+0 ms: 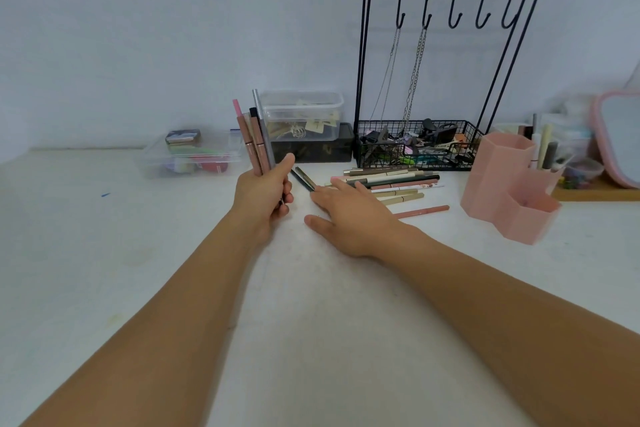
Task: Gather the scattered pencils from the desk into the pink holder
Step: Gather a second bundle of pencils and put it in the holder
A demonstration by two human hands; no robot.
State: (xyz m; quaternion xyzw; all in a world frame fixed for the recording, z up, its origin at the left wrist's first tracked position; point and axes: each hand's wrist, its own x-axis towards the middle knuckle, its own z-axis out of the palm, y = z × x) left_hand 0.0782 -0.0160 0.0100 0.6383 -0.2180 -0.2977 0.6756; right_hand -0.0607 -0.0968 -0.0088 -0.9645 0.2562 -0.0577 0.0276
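A: Where do the pencils stand right now?

B: Split in two lots. The left hand (266, 191) has its fingers (282, 210) curled round an upright bundle of slim pink, brown and silver pencils (255, 135), tips pointing up. The rest lie on the white table (311, 322) as a loose heap of beige, green, black and pink pencils (391, 180), just in front of the black wire basket stand (415, 149).

A: And the right hand?

B: The right hand (349, 215) is flat and spread, palm down, fingers straight, gripping nothing. Its fingertips touch the left end of the heap, and two dark pencils (304, 179) lie just beyond them, between the two hands.

A: Which way do the loose ones run?

B: Mostly left to right across the table, long axes roughly parallel to the table's far edge, so they run crosswise to the reaching fingers. The two dark ones are angled diagonally instead.

A: And the holder?

B: The pink hexagonal plastic holder (498, 173) stands to the right of the heap, near the heap's right ends, well apart from the left hand. I'd judge the right hand is the nearer one for both heap and holder, so the pick-up falls to it.
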